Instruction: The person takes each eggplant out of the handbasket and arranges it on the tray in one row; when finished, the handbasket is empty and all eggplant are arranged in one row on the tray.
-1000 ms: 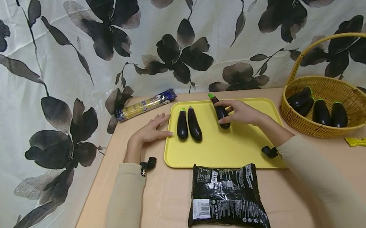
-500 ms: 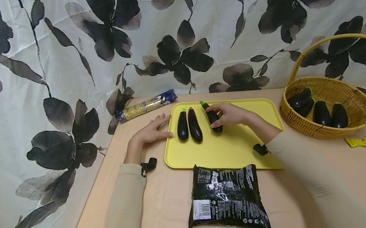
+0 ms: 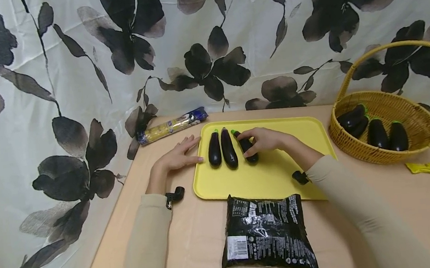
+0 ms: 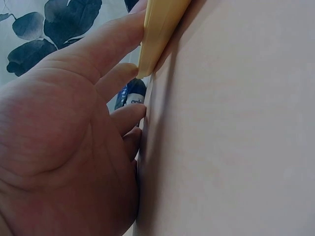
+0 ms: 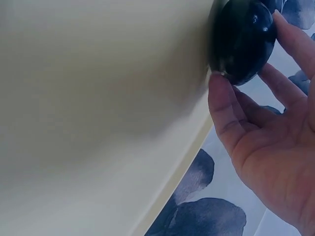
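Observation:
My right hand point(image 3: 265, 139) holds a dark eggplant point(image 3: 249, 151) with a green tip, low over or on the yellow tray point(image 3: 279, 175). In the right wrist view, thumb and fingers pinch the glossy eggplant point(image 5: 243, 42) around its sides. Just left of it, two more eggplants lie side by side: a middle one point(image 3: 229, 150) and a left one point(image 3: 214, 150). My left hand point(image 3: 177, 154) rests at the tray's left edge, fingers extended. Seen from the left wrist, fingers of that hand point(image 4: 69, 118) touch the tray's rim point(image 4: 160, 34) and the table.
On the right stands a wicker basket point(image 3: 419, 146) with a tall handle and several eggplants inside. A black packaged bag point(image 3: 268, 236) lies in front of the tray. Behind, left, is a yellow-and-blue packet point(image 3: 172, 125); a small yellow sachet point(image 3: 421, 168) lies below the basket.
My right hand has moved left across the tray with the eggplant, bringing it close to the other two. The left hand has stayed in place.

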A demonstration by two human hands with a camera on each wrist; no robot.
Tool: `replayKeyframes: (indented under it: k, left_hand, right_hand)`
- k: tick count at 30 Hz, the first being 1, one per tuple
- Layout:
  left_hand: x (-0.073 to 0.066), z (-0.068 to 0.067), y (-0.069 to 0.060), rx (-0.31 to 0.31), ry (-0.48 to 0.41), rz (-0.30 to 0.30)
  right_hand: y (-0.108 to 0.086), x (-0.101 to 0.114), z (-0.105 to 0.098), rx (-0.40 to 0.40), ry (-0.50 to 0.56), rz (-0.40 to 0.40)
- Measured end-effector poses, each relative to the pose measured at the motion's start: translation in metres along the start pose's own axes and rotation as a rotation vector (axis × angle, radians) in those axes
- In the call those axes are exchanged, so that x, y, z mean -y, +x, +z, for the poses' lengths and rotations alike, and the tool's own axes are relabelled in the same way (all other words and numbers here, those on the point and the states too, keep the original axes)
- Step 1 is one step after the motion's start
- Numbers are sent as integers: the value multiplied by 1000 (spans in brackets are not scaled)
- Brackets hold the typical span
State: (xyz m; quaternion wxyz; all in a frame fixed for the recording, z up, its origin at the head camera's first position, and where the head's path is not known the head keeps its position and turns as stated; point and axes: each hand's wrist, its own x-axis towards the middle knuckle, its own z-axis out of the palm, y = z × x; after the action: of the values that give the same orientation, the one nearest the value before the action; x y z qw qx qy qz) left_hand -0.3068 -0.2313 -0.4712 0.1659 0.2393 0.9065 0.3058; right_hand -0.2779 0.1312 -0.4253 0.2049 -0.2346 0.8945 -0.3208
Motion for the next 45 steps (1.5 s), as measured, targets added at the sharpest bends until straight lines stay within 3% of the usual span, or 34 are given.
replayKeyframes:
  k: [8,29,39,45]
  left_hand:
    - [-1,2,2,0,8,-16]
    - [-2,1,2,-3,5,-8]
    - [-1,2,4,3,-9,-14]
    - [-3,0,2,3,-4,-17]
  right_hand:
    - [6,2,2,-7,-44,-19]
    - [-2,6,-4,-6,-4,-42]
    - [-41,18,-26,-227,-41,-144]
    - [-68,19,-36,-386,-31,-155]
